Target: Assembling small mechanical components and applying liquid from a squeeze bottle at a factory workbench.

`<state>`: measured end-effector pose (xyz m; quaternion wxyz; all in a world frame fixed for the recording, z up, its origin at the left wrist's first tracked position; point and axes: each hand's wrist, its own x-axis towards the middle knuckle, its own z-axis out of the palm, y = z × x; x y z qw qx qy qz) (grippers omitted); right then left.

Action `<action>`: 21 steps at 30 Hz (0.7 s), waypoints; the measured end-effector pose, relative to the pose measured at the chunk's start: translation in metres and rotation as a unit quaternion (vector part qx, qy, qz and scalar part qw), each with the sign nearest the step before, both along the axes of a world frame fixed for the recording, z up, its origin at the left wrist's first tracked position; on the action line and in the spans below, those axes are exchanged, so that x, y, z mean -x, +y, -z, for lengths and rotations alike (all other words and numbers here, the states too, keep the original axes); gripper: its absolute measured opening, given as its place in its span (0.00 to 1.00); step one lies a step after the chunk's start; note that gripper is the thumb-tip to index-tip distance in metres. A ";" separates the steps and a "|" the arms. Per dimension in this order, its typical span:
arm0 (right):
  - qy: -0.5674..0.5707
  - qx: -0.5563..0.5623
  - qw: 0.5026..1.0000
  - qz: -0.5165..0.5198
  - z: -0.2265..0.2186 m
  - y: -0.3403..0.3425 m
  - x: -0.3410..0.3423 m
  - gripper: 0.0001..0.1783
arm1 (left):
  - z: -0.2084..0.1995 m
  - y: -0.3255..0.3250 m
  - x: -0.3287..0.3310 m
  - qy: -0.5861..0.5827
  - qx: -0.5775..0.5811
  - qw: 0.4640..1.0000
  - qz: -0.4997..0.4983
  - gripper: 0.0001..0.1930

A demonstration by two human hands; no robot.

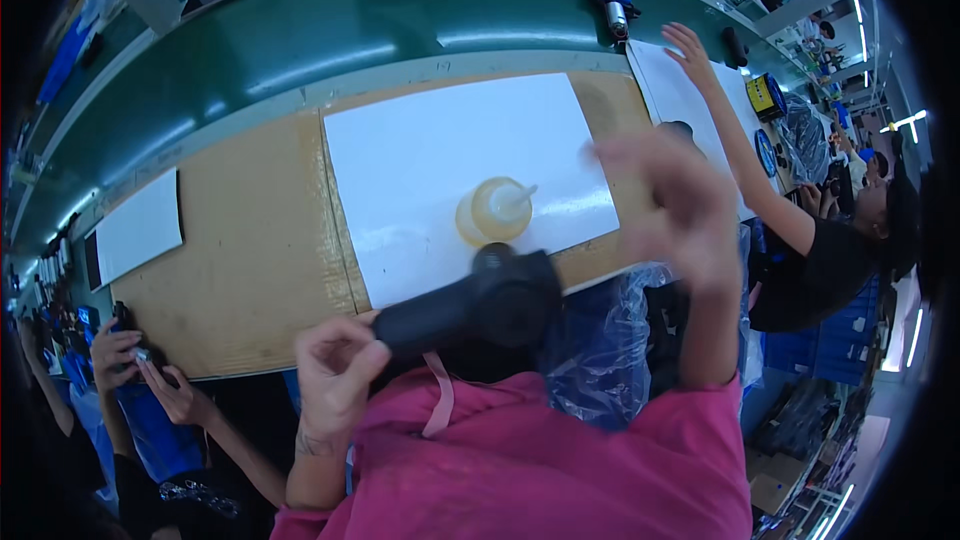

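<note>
My left hand is closed around the handle end of a black massage gun. The tool lies level in front of my chest, its thick head pointing right, and a short round stub on it points toward the bottle. Just beyond stands a squat bottle of yellowish liquid with a pale nozzle, on a white sheet. Raised to the right, apart from the tool, my right hand is smeared by motion. Its fingers cannot be made out clearly, and nothing can be seen in them.
Brown cardboard covers the bench. Behind it runs a green surface bearing a silver and blue device. A co-worker's arm reaches in from the right, near a yellow and black container. Another person's hands hold something small at left.
</note>
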<state>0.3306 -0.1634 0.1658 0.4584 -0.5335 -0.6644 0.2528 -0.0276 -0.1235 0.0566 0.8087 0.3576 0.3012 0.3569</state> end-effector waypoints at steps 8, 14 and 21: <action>-0.337 0.066 0.884 0.318 0.056 0.143 -0.185 0.17 | 0.028 0.023 0.057 0.053 0.004 0.988 -0.147 0.10; -0.406 0.094 0.828 0.376 0.072 0.191 -0.207 0.17 | 0.034 0.023 0.068 0.025 0.078 0.979 -0.184 0.13; -0.396 0.079 0.858 0.317 0.102 0.156 -0.176 0.14 | 0.029 0.030 0.058 0.027 0.098 0.981 -0.166 0.15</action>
